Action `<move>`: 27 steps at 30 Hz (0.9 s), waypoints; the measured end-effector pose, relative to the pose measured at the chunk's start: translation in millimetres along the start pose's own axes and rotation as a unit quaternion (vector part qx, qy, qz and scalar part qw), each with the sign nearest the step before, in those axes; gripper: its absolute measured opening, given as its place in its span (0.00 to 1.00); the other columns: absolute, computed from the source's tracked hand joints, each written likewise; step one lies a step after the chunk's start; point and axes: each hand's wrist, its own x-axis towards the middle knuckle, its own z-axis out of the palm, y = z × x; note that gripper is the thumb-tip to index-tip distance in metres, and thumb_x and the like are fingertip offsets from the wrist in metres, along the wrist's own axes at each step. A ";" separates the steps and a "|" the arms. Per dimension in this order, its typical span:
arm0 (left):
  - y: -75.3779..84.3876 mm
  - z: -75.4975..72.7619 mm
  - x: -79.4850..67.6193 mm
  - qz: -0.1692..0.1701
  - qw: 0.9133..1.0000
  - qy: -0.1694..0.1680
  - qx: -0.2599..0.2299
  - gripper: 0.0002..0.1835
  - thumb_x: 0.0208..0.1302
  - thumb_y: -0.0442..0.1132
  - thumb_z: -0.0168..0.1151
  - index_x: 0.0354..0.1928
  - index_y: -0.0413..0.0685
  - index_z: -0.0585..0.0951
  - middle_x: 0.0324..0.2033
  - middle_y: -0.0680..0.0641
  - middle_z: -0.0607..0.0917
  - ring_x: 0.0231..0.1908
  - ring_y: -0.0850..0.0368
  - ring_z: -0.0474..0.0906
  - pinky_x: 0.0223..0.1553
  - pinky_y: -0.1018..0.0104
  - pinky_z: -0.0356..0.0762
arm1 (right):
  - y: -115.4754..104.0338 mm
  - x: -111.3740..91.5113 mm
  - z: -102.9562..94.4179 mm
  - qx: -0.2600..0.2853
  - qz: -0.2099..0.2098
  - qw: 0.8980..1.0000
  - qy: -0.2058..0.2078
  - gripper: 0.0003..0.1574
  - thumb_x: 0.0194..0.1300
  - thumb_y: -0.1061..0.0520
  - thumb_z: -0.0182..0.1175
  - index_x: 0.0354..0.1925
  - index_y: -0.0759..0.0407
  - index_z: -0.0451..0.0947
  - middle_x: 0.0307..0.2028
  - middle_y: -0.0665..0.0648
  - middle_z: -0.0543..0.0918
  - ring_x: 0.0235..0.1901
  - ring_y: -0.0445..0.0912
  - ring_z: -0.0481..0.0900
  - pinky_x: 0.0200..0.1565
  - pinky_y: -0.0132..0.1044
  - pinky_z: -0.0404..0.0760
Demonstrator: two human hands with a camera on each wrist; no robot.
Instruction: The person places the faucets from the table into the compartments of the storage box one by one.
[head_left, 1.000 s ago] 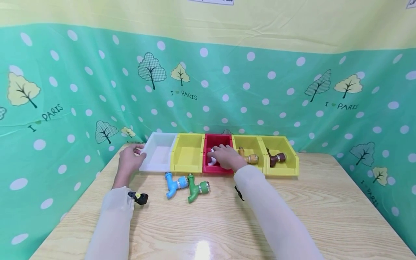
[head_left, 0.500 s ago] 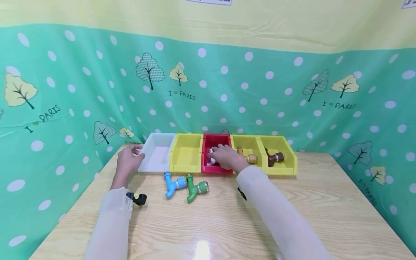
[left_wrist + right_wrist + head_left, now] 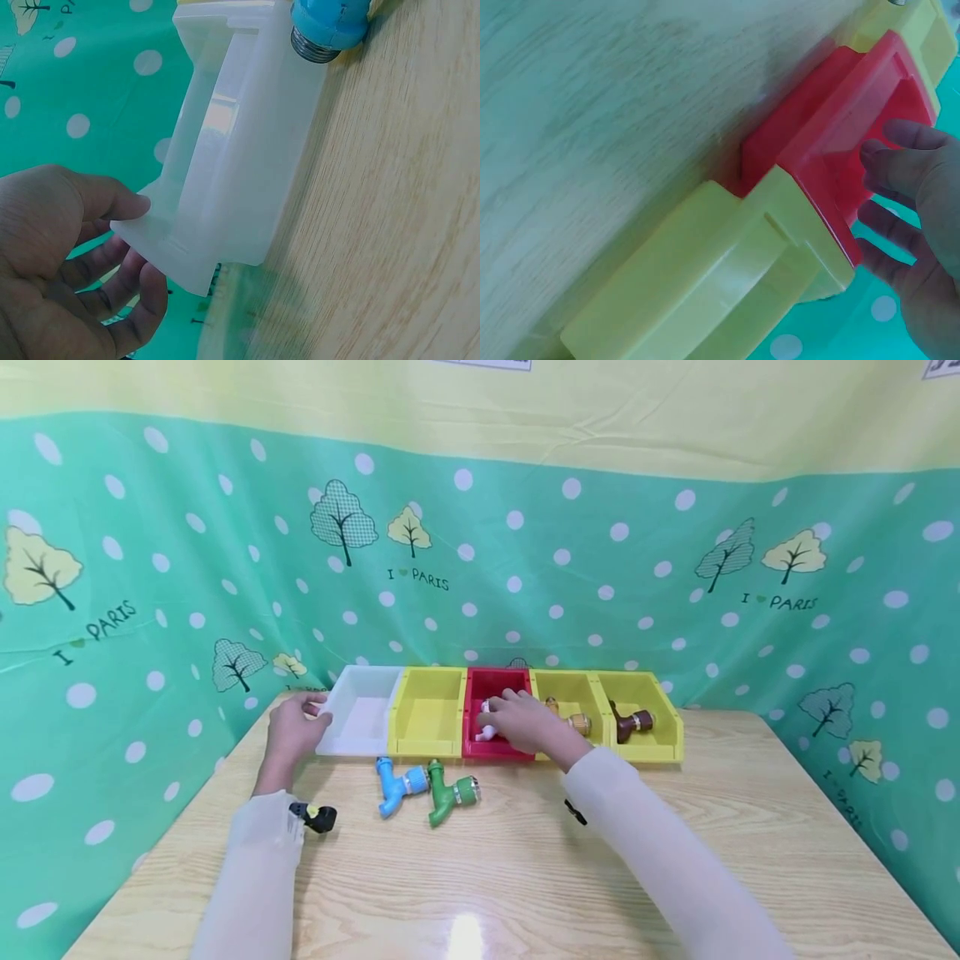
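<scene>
My left hand [image 3: 295, 732] grips the left rim of the white bin [image 3: 255, 150], its thumb on top and fingers curled below in the left wrist view. My right hand [image 3: 521, 721] reaches into the red bin [image 3: 501, 749], over a white tap [image 3: 486, 732] lying inside. Its fingers [image 3: 896, 172] look loosely bent in the right wrist view, with no tap visible between them; the bin partly hides the area. On the table before the bins lie a blue tap [image 3: 393, 787] and a green tap [image 3: 444, 795], side by side.
The bins stand in a joined row. Right of the white one is a yellow bin [image 3: 427, 748]. Beyond the red one, two yellow bins hold an orange tap [image 3: 579, 723] and a brown tap [image 3: 632, 723]. A green dotted cloth [image 3: 480, 568] hangs behind the wooden table [image 3: 525, 860].
The white tap now lies more tilted in the red bin. My right forearm has swung slightly to the right, while the hand stays over that bin. My left hand keeps its grip.
</scene>
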 end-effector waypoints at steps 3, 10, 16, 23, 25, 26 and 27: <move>-0.1 -1.3 -0.9 -0.002 1.000 -0.001 0.000 0.21 0.71 0.37 0.59 0.63 0.35 0.77 0.51 0.33 0.79 0.47 0.39 0.76 0.44 0.50 0.80 | 3.2 -6.3 -3.6 0.000 -0.015 1.000 0.018 0.31 0.65 0.55 0.71 0.65 0.42 0.78 0.54 0.54 0.80 0.51 0.50 0.73 0.55 0.43 0.77; -1.2 -0.8 -1.1 -0.001 1.000 -0.006 -0.007 0.22 0.71 0.37 0.59 0.63 0.35 0.76 0.52 0.33 0.78 0.48 0.38 0.76 0.45 0.49 0.80 | 15.1 -29.9 -12.1 0.022 -0.049 0.995 0.080 0.27 0.65 0.60 0.69 0.62 0.48 0.82 0.53 0.55 0.82 0.51 0.51 0.76 0.55 0.44 0.78; 0.3 -0.4 -2.3 -0.010 1.000 -0.007 -0.009 0.22 0.72 0.37 0.59 0.64 0.36 0.76 0.53 0.33 0.77 0.50 0.38 0.75 0.48 0.47 0.80 | 24.7 -56.6 -14.7 0.032 -0.049 0.992 0.109 0.28 0.64 0.60 0.71 0.62 0.50 0.81 0.54 0.56 0.82 0.54 0.53 0.77 0.57 0.47 0.79; 1.0 -0.4 -3.5 -0.009 1.000 -0.011 -0.002 0.22 0.72 0.37 0.59 0.64 0.35 0.76 0.52 0.33 0.78 0.48 0.38 0.75 0.46 0.49 0.81 | 44.3 -86.9 -2.4 0.027 -0.035 0.990 0.133 0.26 0.64 0.57 0.72 0.60 0.48 0.82 0.53 0.55 0.83 0.54 0.54 0.77 0.57 0.51 0.79; 1.2 -0.5 -3.6 -0.006 1.000 -0.010 0.000 0.21 0.72 0.37 0.59 0.63 0.35 0.76 0.52 0.33 0.78 0.48 0.38 0.76 0.45 0.49 0.81 | 50.6 -95.3 1.6 0.030 -0.032 0.988 0.146 0.25 0.65 0.56 0.72 0.59 0.48 0.82 0.53 0.55 0.83 0.54 0.55 0.78 0.56 0.52 0.79; 1.4 -0.6 -3.5 -0.005 1.000 -0.010 0.001 0.21 0.72 0.37 0.59 0.63 0.35 0.76 0.52 0.33 0.78 0.48 0.39 0.76 0.45 0.49 0.81 | 54.0 -99.3 3.4 0.036 -0.029 0.987 0.154 0.25 0.64 0.56 0.72 0.59 0.48 0.82 0.53 0.56 0.83 0.54 0.55 0.78 0.56 0.53 0.80; 1.3 -0.6 -3.1 -0.003 1.000 -0.009 0.001 0.21 0.72 0.37 0.59 0.63 0.35 0.76 0.52 0.33 0.79 0.48 0.38 0.76 0.45 0.49 0.81 | 57.3 -103.4 4.8 0.043 -0.025 0.986 0.161 0.24 0.65 0.56 0.72 0.59 0.49 0.82 0.53 0.56 0.83 0.53 0.55 0.78 0.55 0.53 0.80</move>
